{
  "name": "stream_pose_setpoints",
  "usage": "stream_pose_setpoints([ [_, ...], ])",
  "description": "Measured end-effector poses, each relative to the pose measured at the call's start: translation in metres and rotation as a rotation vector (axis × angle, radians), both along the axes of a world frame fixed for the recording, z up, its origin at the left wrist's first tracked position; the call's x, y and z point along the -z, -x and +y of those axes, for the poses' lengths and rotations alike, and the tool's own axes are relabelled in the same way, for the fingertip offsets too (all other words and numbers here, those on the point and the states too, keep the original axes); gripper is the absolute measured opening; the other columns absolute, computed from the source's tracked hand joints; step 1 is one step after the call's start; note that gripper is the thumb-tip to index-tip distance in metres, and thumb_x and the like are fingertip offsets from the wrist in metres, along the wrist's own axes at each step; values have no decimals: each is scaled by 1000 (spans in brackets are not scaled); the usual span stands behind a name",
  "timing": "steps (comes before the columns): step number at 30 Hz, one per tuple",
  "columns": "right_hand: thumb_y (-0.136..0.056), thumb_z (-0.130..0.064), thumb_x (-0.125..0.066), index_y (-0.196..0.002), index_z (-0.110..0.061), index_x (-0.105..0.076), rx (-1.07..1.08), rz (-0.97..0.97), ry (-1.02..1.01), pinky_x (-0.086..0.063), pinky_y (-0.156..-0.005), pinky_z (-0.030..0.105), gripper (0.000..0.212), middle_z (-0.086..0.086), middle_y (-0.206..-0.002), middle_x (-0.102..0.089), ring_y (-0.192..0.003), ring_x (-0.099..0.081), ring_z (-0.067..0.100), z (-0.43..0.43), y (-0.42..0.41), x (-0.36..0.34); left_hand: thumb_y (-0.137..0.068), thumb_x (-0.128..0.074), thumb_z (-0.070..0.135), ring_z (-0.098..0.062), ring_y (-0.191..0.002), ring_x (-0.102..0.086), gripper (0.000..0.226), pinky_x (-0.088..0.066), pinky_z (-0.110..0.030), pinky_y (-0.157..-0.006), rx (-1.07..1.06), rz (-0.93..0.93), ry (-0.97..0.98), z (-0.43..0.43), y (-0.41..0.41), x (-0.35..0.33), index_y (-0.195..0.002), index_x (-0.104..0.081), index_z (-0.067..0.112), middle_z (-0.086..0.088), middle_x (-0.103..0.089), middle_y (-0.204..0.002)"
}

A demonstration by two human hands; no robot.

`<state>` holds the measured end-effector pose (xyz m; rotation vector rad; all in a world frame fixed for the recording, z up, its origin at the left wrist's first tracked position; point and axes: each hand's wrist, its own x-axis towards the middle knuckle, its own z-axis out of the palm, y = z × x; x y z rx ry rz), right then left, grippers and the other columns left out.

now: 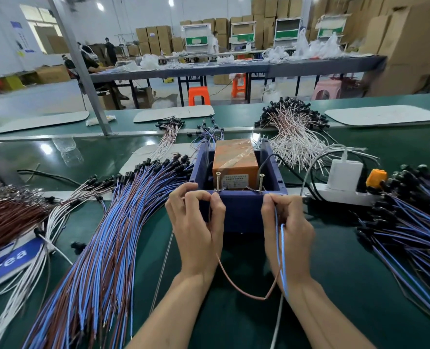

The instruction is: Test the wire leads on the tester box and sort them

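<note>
Hands (241,227) pinch lead (244,285) @ tester box (241,210).

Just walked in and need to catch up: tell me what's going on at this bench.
A person is testing a wire lead on the dark blue tester box. The left hand pinches the brown wire end at the left metal screw post; the right hand holds the light blue wire end by the right screw post. Bundles of blue-and-brown leads lie on either side.

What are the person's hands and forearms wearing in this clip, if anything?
Nothing is worn: the left hand and right hand are bare, with no gloves, rings or finger cots visible. Both forearms are uncovered to the frame's bottom edge, with no sleeves, watch or wrist strap in view.
</note>
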<state>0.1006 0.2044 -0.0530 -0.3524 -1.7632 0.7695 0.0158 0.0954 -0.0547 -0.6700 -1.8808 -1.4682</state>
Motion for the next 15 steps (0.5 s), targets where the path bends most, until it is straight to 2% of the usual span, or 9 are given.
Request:
stream_pose_setpoints([
  [7,-101,-44,-49,-97,-27,-51,14,14,-42,-39,-57,4,17,-18,-68,-54,-69,-59,3,1,0,1,-99,-55,40,-2,-118,-36,14,-29,-13,-99,-14,2,19,0,0,0,-95,-51,27,12,-41,-118],
  [10,-102,-52,-44,-98,-28,-50,7,10,-49,-41,-56,8,25,-15,-68,-56,-68,-59,7,1,-1,1,-100,-55,39,-4,-118,-37,15,-27,-10,-99,-24,15,28,-1,0,1,-95,-52,25,10,-43,-118],
  [15,-102,-54,-41,-98,-28,-49,11,6,-46,-41,-57,8,28,-14,-68,-56,-67,-57,8,0,-1,2,-100,-56,39,-5,-116,-37,17,-28,-10,-97,-34,14,34,-1,0,1,-95,-53,23,8,-45,-117],
])
